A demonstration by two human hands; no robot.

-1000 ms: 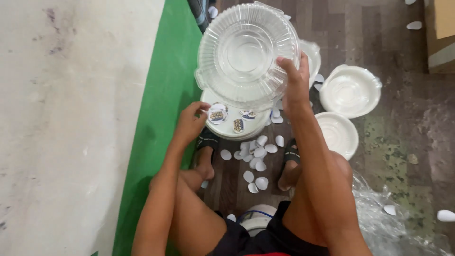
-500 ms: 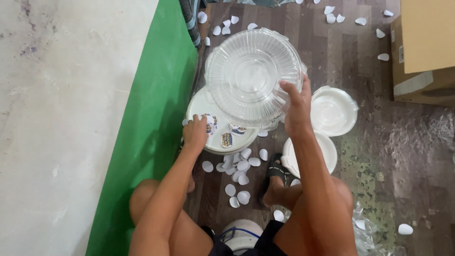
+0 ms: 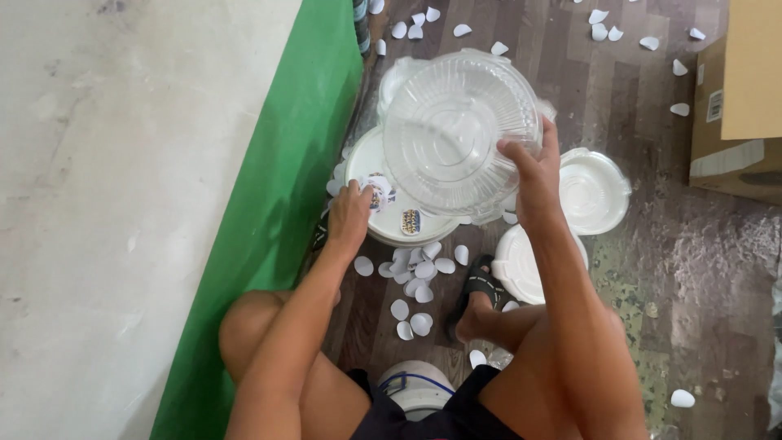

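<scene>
The right hand point(image 3: 533, 175) grips the rim of a clear plastic lid point(image 3: 458, 134), thumb over the edge and fingers closed behind it, holding it tilted up off the floor. The lid is round, transparent and domed, with fine ribs running out from a flat central ring to a stepped, slightly scalloped rim; the floor and the white ware beneath show through it. The left hand point(image 3: 352, 213) rests lower down, fingertips pinched on a small round sticker point(image 3: 380, 194) on top of a white stack of containers point(image 3: 389, 224), which the lifted lid partly covers. A second printed sticker point(image 3: 411, 221) lies on the same white top. To the right sit two more white lidded bowls point(image 3: 593, 191), side by side on the dark floor. White paper discs point(image 3: 417, 277) lie scattered between the sandalled feet. A green strip point(image 3: 281, 212) edges the floor on the left, and a cardboard box point(image 3: 745, 106) stands at far right.
</scene>
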